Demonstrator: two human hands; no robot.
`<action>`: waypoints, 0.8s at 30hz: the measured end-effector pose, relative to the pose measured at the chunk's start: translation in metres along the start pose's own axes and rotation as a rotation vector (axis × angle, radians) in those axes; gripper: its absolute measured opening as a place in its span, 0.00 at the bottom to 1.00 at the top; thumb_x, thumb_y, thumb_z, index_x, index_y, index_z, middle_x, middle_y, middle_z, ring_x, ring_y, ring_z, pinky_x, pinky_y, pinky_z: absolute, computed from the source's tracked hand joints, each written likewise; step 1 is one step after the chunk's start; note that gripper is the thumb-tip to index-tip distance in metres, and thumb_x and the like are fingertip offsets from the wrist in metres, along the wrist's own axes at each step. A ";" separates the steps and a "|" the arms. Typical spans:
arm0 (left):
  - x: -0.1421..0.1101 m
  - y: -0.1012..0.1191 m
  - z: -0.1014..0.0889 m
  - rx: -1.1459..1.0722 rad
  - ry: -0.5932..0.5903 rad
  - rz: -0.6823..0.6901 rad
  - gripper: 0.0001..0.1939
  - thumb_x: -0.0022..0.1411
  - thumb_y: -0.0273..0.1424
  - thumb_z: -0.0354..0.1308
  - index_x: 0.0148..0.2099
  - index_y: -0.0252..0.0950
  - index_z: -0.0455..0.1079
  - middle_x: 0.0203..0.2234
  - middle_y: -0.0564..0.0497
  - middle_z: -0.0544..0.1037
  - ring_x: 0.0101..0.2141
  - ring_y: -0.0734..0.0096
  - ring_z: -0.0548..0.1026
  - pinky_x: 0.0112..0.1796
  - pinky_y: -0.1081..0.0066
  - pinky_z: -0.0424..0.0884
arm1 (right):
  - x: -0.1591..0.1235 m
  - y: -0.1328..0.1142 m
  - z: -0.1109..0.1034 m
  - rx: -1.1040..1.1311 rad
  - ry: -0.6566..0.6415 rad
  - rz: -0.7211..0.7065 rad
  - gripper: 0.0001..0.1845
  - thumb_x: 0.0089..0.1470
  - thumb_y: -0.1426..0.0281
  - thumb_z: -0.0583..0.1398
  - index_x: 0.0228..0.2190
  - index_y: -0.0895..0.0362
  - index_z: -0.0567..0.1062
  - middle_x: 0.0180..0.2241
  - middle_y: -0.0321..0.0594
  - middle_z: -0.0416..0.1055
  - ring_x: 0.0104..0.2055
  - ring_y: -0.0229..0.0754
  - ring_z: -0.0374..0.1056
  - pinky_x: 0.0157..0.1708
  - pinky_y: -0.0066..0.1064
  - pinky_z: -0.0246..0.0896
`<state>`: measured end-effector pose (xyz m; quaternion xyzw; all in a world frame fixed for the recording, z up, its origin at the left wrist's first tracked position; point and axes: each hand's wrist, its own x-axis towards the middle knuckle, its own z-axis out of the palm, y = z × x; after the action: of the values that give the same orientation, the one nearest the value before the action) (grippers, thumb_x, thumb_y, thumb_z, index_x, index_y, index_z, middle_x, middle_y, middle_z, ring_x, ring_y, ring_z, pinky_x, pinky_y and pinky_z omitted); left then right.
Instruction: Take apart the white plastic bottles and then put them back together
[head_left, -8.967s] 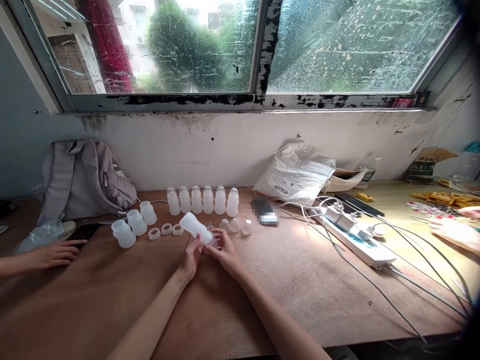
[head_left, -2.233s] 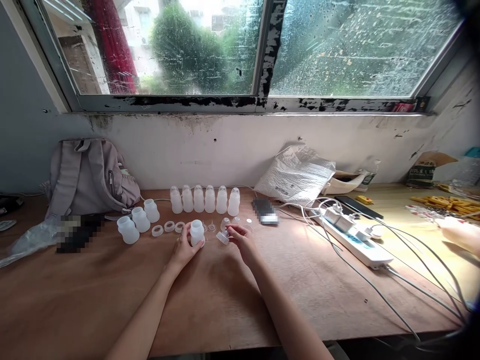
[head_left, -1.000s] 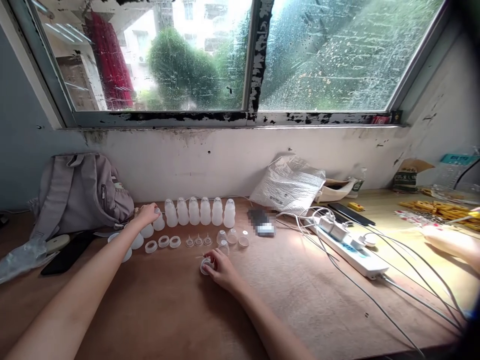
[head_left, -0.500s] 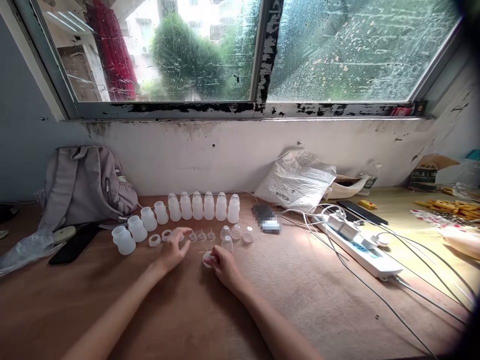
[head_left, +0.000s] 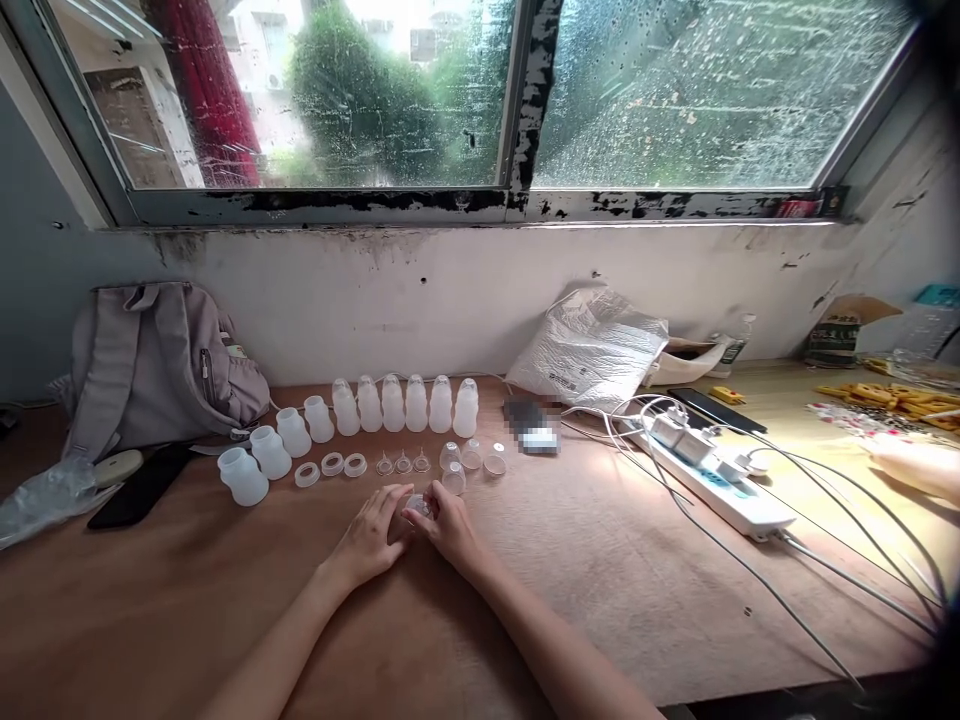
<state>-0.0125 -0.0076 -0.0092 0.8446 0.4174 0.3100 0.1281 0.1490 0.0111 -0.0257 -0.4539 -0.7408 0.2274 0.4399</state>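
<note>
As the right hand (head_left: pixel 451 524) pinches a clear piece (head_left: pixel 419 504), the left hand (head_left: pixel 372 538) curves half-open.

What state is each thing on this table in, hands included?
Six back-row bottles: upright, clear caps on.
Four left bottles: upright, uncapped.
Three white rings: lying flat, loose.
Right hand: pinching a small clear piece.
Left hand: thumb and fingers apart, beside that piece; contact unclear.
Black phone: lying flat, screen dark.
Power strip: plugs inserted.
Silver bag: crumpled, against the wall.
</note>
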 end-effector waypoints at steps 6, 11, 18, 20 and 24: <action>0.000 0.002 0.000 0.041 -0.034 0.037 0.23 0.55 0.30 0.51 0.54 0.41 0.54 0.46 0.47 0.65 0.47 0.65 0.63 0.47 0.62 0.62 | 0.000 -0.004 0.000 0.036 -0.039 -0.014 0.13 0.45 0.65 0.56 0.22 0.55 0.55 0.19 0.28 0.53 0.21 0.32 0.49 0.21 0.23 0.44; 0.001 0.003 -0.001 0.058 -0.025 0.048 0.19 0.56 0.30 0.49 0.52 0.40 0.57 0.45 0.47 0.66 0.46 0.65 0.64 0.46 0.62 0.63 | 0.000 -0.005 0.000 0.015 -0.060 -0.026 0.15 0.43 0.65 0.57 0.21 0.55 0.53 0.18 0.28 0.52 0.20 0.31 0.47 0.20 0.23 0.43; 0.000 0.004 -0.004 0.059 -0.027 0.048 0.20 0.55 0.30 0.51 0.51 0.40 0.57 0.44 0.48 0.67 0.44 0.65 0.65 0.45 0.63 0.63 | 0.000 -0.008 -0.001 -0.046 -0.074 -0.031 0.15 0.43 0.64 0.57 0.20 0.55 0.53 0.18 0.28 0.52 0.20 0.31 0.47 0.20 0.23 0.42; 0.000 0.003 -0.004 0.058 -0.025 0.048 0.19 0.55 0.30 0.51 0.50 0.40 0.58 0.43 0.48 0.67 0.44 0.65 0.65 0.45 0.63 0.63 | 0.000 -0.008 -0.001 -0.065 -0.077 -0.024 0.16 0.43 0.63 0.57 0.20 0.55 0.53 0.17 0.28 0.52 0.20 0.31 0.47 0.20 0.23 0.42; -0.001 0.001 -0.001 0.061 0.001 0.044 0.18 0.54 0.33 0.52 0.48 0.38 0.59 0.42 0.47 0.68 0.43 0.64 0.66 0.43 0.63 0.64 | 0.000 -0.008 -0.001 -0.082 -0.080 -0.016 0.17 0.43 0.62 0.57 0.19 0.55 0.54 0.16 0.28 0.52 0.19 0.31 0.47 0.19 0.24 0.42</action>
<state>-0.0133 -0.0088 -0.0082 0.8570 0.4078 0.3002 0.0954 0.1461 0.0070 -0.0195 -0.4560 -0.7701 0.2113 0.3930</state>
